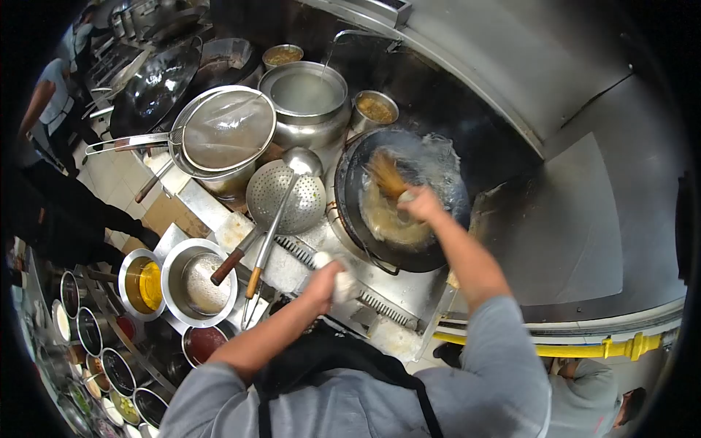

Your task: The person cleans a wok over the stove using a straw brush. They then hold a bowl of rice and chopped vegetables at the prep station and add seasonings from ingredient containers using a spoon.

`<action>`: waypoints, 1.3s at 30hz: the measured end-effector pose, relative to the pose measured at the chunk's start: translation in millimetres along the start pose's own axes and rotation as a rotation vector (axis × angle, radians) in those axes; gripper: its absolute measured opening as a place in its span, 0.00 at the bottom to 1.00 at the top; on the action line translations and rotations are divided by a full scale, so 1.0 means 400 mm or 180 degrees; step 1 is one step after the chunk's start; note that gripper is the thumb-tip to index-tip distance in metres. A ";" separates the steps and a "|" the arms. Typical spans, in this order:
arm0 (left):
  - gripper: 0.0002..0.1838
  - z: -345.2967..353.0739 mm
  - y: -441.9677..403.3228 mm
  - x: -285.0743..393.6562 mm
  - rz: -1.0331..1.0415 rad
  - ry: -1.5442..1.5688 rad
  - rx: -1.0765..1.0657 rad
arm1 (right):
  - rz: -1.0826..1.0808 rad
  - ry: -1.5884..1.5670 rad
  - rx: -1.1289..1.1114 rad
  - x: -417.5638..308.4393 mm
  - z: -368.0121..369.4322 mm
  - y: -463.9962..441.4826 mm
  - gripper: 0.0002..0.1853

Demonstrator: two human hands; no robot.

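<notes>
A large black wok sits on the stove with cloudy liquid in it. My right hand is wrapped round the handle end of a straw-coloured bristle brush, whose bristles reach down into the wok. Left of the wok, above the front edge of the stove, my left hand grips a bunched white cloth. A perforated strainer lies beside the wok, with a metal ladle resting across it.
Behind are a large pot, a small pot of brown food and a mesh sieve. Metal bowls and sauce containers stand at lower left. A yellow pipe runs at right. Other people stand at far left and lower right.
</notes>
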State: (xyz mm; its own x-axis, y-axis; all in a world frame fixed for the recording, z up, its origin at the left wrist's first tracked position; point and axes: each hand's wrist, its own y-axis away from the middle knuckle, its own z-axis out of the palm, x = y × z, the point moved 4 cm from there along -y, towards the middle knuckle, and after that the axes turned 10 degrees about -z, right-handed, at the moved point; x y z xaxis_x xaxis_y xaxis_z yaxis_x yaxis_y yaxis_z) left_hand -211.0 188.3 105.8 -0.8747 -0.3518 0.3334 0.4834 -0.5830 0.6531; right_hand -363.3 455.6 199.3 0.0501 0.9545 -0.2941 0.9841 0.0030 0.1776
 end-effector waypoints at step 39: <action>0.20 0.141 -0.164 -0.038 0.0105 -0.0912 0.0583 | 0.1068 -0.1226 -0.0104 0.268 0.661 0.752 0.41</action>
State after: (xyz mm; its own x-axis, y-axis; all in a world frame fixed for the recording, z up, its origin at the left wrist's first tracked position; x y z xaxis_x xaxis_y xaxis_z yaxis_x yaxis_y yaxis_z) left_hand -231.4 273.2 96.2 -0.8456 -0.1330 0.5170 0.5200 -0.4242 0.7414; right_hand -17.0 479.7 -27.2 0.4276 0.7253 -0.5396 0.8975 -0.2696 0.3490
